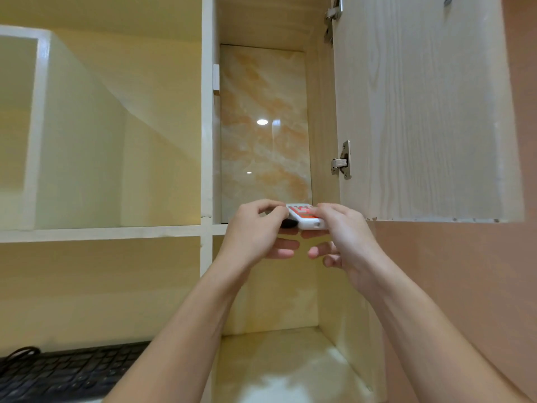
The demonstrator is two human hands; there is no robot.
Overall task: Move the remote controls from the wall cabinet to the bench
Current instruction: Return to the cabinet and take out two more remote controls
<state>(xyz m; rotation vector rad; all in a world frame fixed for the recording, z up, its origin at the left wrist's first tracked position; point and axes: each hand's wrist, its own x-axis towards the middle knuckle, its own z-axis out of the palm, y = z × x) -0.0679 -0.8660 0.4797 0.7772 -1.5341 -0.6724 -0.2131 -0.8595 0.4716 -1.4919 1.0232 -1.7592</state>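
A white remote control [305, 219] with orange-red buttons pokes out over the front edge of the wall cabinet's shelf [218, 229]. My right hand [343, 239] pinches its right end, thumb on top and fingers underneath. A dark remote control [288, 223] lies just left of the white one, mostly hidden. My left hand [257, 231] curls its thumb and fingers around that dark remote at the shelf edge. Both hands meet in front of the open compartment.
The cabinet door [421, 112] stands open to the right, with hinges [341, 162] on its inner edge. Open shelving [101, 231] fills the left side. A black keyboard [66, 373] lies at the lower left. A lower niche [284, 362] sits under the compartment.
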